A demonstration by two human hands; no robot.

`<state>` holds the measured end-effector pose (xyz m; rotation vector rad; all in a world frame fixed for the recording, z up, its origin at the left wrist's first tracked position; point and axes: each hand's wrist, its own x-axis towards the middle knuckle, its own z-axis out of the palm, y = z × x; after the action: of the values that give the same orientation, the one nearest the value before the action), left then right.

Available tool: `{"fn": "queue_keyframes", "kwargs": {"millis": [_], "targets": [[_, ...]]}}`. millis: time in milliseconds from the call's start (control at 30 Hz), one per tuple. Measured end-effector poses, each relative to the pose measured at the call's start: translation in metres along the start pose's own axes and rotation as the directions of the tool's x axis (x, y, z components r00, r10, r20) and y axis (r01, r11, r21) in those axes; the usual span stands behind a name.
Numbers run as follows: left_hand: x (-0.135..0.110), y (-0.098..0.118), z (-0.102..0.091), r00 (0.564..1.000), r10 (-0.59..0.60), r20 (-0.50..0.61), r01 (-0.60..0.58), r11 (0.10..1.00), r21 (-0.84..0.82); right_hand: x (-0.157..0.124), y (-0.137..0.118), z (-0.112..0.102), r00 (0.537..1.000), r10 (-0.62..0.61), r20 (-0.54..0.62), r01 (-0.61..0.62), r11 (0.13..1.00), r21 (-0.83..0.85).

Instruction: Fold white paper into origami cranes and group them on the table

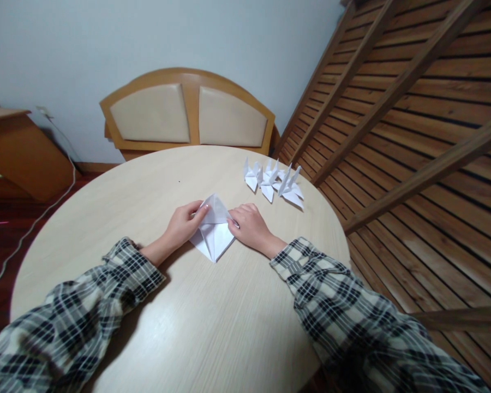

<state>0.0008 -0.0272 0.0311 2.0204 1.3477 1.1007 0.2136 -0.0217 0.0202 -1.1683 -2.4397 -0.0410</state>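
Observation:
A white sheet of folded paper (223, 237) lies on the round table between my two hands, one corner pointing toward me. Crease lines run down its middle, and its upper flap is lifted. My left hand (184, 221) pinches the flap's left edge, thumb on top. On the other side, my right hand (251, 226) is closed at the right edge of the paper, its fingers curled; the fingertips under the edge are partly hidden. Beyond my right hand stand several white paper cranes (268, 183), grouped close together.
The round pale wooden table (213, 338) fills the middle. A headboard (194, 76) with cream panels leans behind it by the wall. Wooden slats (413, 136) rise along the right. A brown desk (20, 153) and a white cable (36, 221) are at the left.

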Motion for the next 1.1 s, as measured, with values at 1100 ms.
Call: {"fn": "queue_keyframes", "kwargs": {"millis": [1100], "targets": [[0.002,-0.007,-0.002,0.970,0.068,0.232,-0.056,0.997,-0.057,0.003,0.024,0.010,0.969,0.244,-0.045,-0.221,0.931,0.290]]}}
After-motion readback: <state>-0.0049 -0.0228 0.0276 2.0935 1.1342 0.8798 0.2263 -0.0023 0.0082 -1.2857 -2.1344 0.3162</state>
